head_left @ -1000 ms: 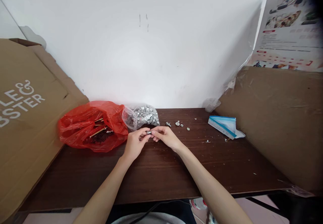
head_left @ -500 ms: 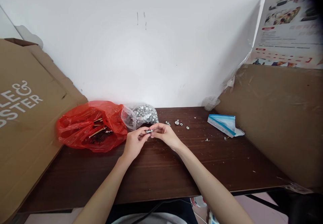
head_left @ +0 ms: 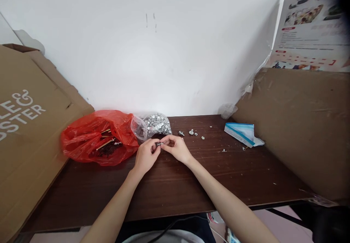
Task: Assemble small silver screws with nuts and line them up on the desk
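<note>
Between my two hands is a small silvery metal bolt point(head_left: 159, 144), mostly covered by fingers. My left hand point(head_left: 145, 157) pinches its left end with thumb and forefinger. On the other end, the fingertips of my right hand point(head_left: 177, 149) are closed too, almost touching the left ones. Just behind the hands lies a clear plastic bag point(head_left: 158, 123) full of small shiny metal parts. To the right of that bag, a small metal fastener point(head_left: 181, 133), a wide-headed screw point(head_left: 191, 132) and small nuts point(head_left: 202, 138) are scattered on the dark wooden table point(head_left: 169, 192).
A red plastic bag point(head_left: 82, 141) holding long brass-coloured and dark pieces lies open at left. Cardboard panels stand at left point(head_left: 32, 137) and right point(head_left: 300, 126). A blue and white packet point(head_left: 240, 133) rests by the right panel. Behind the table rises a white wall point(head_left: 175, 53).
Both hands stay together in nearly the same spot. My right fingers have shifted slightly left and cover more of the bolt. The view has tilted a little.
</note>
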The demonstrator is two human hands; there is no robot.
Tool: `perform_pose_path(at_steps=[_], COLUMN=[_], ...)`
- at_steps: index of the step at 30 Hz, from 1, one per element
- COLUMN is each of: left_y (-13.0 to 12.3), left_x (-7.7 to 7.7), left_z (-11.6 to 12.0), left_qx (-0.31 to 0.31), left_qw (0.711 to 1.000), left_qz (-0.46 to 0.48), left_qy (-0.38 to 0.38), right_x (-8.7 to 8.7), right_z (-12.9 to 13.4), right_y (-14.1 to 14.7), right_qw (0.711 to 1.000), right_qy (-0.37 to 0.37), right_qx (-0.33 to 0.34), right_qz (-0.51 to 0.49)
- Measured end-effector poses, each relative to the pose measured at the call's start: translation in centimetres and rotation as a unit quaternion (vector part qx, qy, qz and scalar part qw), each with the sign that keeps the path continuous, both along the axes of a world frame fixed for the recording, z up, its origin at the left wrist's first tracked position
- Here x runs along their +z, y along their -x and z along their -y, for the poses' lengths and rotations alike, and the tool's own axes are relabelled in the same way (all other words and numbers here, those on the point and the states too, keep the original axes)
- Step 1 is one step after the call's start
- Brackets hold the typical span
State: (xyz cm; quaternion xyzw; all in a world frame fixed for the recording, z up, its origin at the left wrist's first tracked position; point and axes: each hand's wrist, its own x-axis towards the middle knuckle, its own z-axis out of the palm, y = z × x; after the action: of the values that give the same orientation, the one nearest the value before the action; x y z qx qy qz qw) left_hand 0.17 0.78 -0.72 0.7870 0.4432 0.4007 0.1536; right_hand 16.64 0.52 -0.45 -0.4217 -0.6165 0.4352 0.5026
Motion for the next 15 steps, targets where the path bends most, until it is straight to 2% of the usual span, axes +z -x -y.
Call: perform_pose_path(at_steps=[5, 8, 15], left_y=[0.04, -0.07, -0.29], left_x=[0.33, 0.39, 0.3], left_z=[-0.05, -0.03, 0.15], left_qx=[-0.003, -0.024, -0.046], left_qw=[1.0, 1.0, 0.993], left_qz=[-0.008, 0.016, 0.07], left_qy=[-0.012, 0.0, 0.088], right_x=[0.51, 0.83, 0.95], right_z=[0.66, 0.75, 0.81], right_y=[0.47, 0.4, 0.62], right_qw=[0.995, 0.994, 0.992], right_qy=[-0.081, -0.089, -0.101], right_qx=[-0.007, 0.0, -0.016], right_qz=[0.058, 0.061, 0.071])
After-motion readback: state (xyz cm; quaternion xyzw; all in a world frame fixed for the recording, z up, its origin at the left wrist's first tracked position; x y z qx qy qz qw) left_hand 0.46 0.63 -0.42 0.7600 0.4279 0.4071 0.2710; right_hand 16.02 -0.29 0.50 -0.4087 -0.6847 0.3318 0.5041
